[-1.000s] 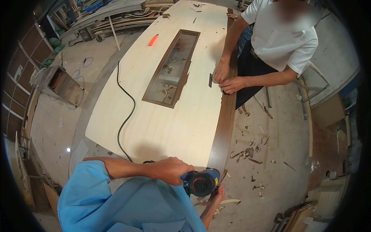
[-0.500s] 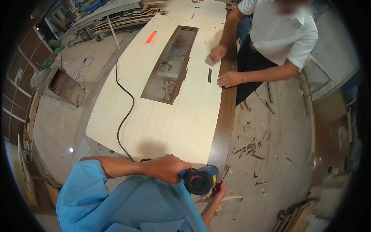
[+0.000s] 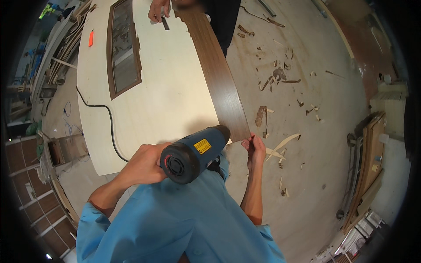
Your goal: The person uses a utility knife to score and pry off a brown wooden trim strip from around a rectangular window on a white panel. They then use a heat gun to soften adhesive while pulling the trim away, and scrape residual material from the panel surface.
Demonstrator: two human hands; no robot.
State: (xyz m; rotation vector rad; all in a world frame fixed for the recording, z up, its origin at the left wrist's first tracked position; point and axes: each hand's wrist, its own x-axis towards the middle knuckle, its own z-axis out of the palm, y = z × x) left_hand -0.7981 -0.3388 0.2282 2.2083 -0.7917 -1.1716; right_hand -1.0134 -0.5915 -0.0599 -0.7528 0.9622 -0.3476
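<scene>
Change since earlier: the view is now tilting lower and closer, so the heat gun [image 3: 193, 153] is looming larger at centre, and the co-worker is mostly slipping out past the top edge, only a hand [image 3: 158, 8] showing.
Head view, left hand: the left hand [image 3: 147, 163] is wrapping closed around the rear of the blue heat gun, whose dark nozzle is pointing up and to the right, toward the near end of the veneer strip [image 3: 219, 74].
Head view, right hand: the right hand [image 3: 255, 147] is pinching the near corner of the dark brown veneer strip between its fingertips, just beside the nozzle.
Veneer strip: it is lying along the right edge of the pale wooden panel [image 3: 166, 96], running from the top of the picture down to the right hand.
Panel: it is carrying a framed rectangular opening [image 3: 124, 48] near its far left part.
Cable: a black cable [image 3: 107, 122] is trailing across the panel's left side.
Floor: wood scraps [image 3: 280, 147] are lying scattered on the concrete to the right.
</scene>
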